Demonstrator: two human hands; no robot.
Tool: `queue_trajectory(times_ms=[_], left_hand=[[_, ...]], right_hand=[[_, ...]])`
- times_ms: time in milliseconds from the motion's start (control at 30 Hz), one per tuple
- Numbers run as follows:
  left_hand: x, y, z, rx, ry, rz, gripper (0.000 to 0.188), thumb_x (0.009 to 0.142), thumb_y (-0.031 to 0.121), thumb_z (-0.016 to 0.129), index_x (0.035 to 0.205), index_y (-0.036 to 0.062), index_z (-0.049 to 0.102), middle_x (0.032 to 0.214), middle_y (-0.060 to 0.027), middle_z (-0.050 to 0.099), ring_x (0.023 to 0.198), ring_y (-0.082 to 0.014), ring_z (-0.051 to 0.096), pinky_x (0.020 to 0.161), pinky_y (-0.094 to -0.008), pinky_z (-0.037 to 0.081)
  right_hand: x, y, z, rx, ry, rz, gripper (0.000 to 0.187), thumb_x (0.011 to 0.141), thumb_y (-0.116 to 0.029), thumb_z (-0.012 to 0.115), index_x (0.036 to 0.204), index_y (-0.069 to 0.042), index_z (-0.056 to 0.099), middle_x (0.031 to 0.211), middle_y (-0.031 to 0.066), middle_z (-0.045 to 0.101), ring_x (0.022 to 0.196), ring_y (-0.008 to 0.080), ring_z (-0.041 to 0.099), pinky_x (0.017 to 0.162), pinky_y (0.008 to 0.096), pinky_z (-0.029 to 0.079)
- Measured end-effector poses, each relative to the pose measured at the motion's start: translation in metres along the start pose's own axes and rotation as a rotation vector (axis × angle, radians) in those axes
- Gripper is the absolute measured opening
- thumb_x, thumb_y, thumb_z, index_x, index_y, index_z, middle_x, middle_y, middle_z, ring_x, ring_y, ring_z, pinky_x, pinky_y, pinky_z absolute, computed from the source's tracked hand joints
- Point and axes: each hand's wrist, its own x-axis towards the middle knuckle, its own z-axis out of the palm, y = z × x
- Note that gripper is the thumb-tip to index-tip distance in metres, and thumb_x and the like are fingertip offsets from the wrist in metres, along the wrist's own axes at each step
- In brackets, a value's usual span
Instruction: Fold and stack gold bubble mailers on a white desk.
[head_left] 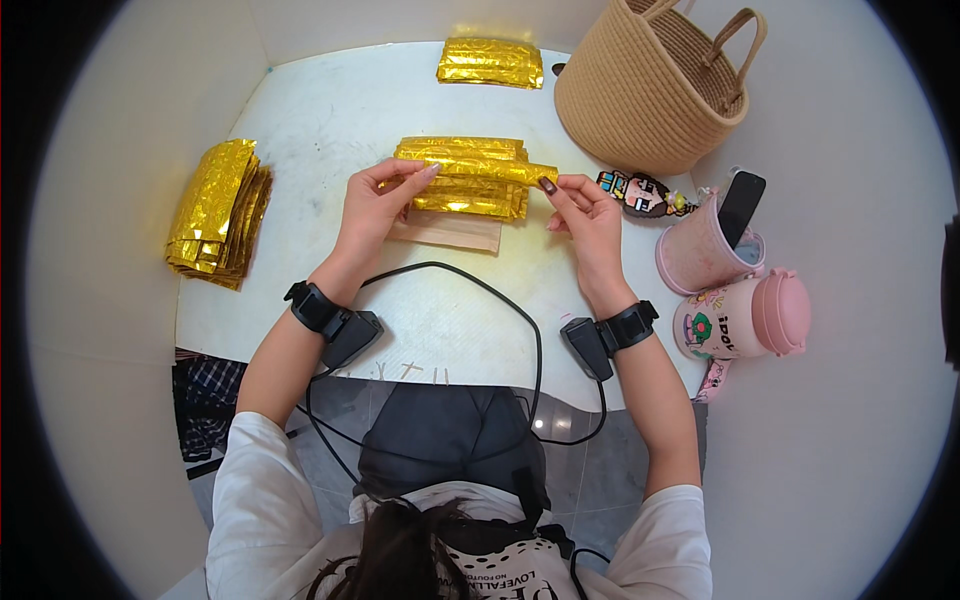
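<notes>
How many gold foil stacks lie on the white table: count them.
3: the far stack at the back, the left stack, and the middle stack, partly covered by the held gold strip; the basket could hide more.

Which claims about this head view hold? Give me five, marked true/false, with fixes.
1. The left hand and right hand both hold one narrow gold foil piece. True.
2. The woven basket stands on the left of the table. False: it is at the far right.
3. A dark phone sticks up out of the pink cup. True.
4. Only one gold stack is visible. False: there are three, the left stack, the far stack and the middle stack.
5. Both wrists are bare. False: each wears a black strap.
</notes>
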Motion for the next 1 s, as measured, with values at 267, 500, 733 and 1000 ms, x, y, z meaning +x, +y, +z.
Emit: queue_trajectory(times_ms=[267,500,733,1000], left_hand=[[0.002,-0.005,-0.002,-0.009,-0.046,0.000,0.015,0.083,0.022,0.073,0.087,0.0076,0.069,0.068,0.0064,0.056,0.059,-0.0008,0.045,0.051,-0.0181,0.035],[0.001,-0.005,-0.001,-0.017,-0.056,-0.019,0.017,0.084,0.022,0.072,0.091,0.0072,0.070,0.074,0.0058,0.057,0.061,-0.0012,0.046,0.052,-0.0183,0.036],[0.001,-0.003,0.001,-0.012,-0.010,0.034,0.018,0.084,0.019,0.071,0.095,0.0043,0.070,0.081,0.0037,0.058,0.063,-0.0013,0.048,0.050,-0.0186,0.036],[-0.005,0.012,0.007,0.042,-0.011,0.208,0.038,0.079,0.010,0.075,0.114,0.0055,0.062,0.108,-0.0030,0.061,0.085,-0.0064,0.059,0.071,-0.0203,0.049]], right_hand=[[0.001,0.002,-0.001,-0.051,0.024,-0.041,0.016,0.086,-0.018,0.069,0.091,-0.003,0.065,0.082,-0.0011,0.063,0.056,0.0042,0.050,0.054,0.0183,0.041],[0.001,0.002,-0.001,-0.016,0.042,-0.032,0.016,0.087,-0.018,0.067,0.090,-0.003,0.065,0.080,-0.0012,0.062,0.056,0.0045,0.049,0.055,0.0189,0.041],[0.002,0.003,-0.003,0.000,0.046,-0.014,0.017,0.090,-0.020,0.064,0.091,-0.003,0.066,0.079,-0.0013,0.062,0.055,0.0042,0.049,0.054,0.0192,0.040],[0.000,-0.004,-0.003,0.043,-0.025,0.042,0.017,0.091,-0.021,0.061,0.088,-0.006,0.065,0.076,-0.0002,0.064,0.055,0.0028,0.047,0.054,0.0166,0.038]])
